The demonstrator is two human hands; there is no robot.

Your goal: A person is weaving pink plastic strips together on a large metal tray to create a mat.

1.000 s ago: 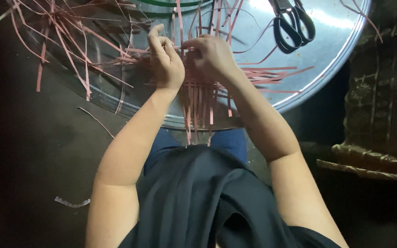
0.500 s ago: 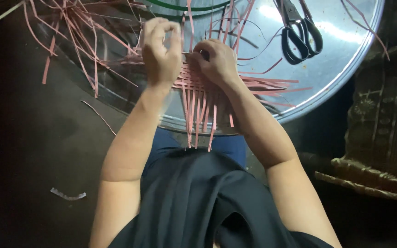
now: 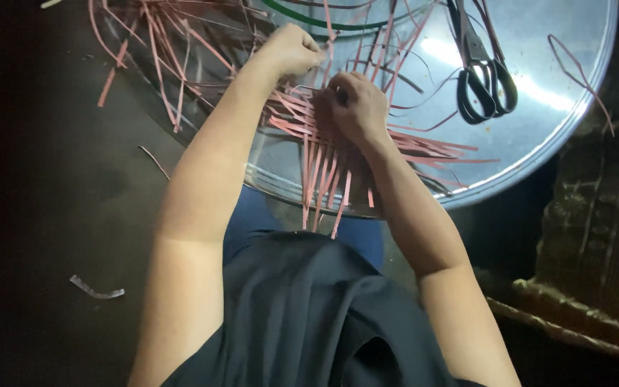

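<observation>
On the metal tray [image 3: 553, 107], curled fingers [image 3: 338, 89] pinch pink strips [image 3: 324, 165].

Scissors [image 3: 483, 68] and loose pink strips [image 3: 173, 50] crowd the metal tray [image 3: 539, 136].

Dim craft workspace, round metal tray [image 3: 539, 136], loose pink weaving strips [image 3: 166, 50], black scissors [image 3: 483, 79], dark floor [image 3: 51, 201]

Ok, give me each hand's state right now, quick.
Left hand: closed in a grip on the pink strips.
Right hand: fingers curled, pressing on the woven pink strips; a grip cannot be told.
</observation>
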